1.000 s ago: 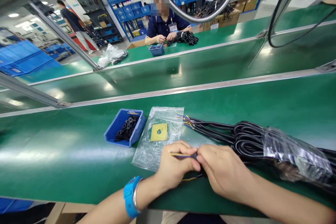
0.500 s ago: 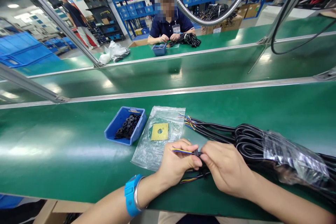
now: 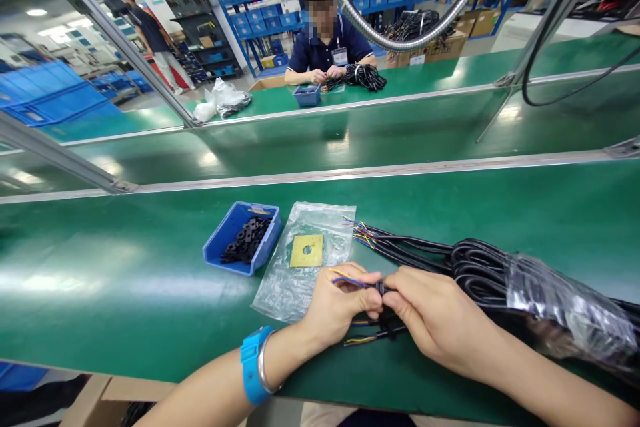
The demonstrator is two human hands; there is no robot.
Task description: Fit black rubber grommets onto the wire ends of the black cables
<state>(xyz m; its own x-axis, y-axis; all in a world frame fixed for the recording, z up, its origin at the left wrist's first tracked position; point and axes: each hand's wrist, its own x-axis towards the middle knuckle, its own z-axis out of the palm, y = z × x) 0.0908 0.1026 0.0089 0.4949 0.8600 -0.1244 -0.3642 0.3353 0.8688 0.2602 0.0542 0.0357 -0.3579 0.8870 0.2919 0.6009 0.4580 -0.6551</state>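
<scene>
One small black fitting (image 3: 381, 287) between the fingers (image 3: 371, 299) of the left hand (image 3: 330, 313) and those of the right hand (image 3: 437, 310); left thumb and forefinger closed together on the fitting, no gap to speak of; right fingers likewise closed, pinching black cable (image 3: 388, 290) just right of it, most of that grip hidden by the hand itself; whether the fitting sits fully around the cable, cannot tell.

Yellow and blue wires (image 3: 349, 279) stick out leftward from the fitting, over the left palm; blue wristband (image 3: 256, 367) on the left wrist, behind the fingers.

Just below the fingers, toward the wearer: further cable ends (image 3: 360, 341), yellow and red wires showing, lying on the green tabletop (image 3: 150, 293).

Left of and beyond the fingers: clear plastic bag (image 3: 275, 297), flat, with a yellow square plate (image 3: 299, 259) on it, round hole at the plate's middle; farther left, just beside the bag, blue bin (image 3: 216, 248) holding many small black parts (image 3: 247, 240).

Right of and beyond the fingers: looped cable bundle (image 3: 473, 260), partly in clear wrap (image 3: 565, 300); its coloured wire ends (image 3: 365, 235) point left, reaching the bag.
</scene>
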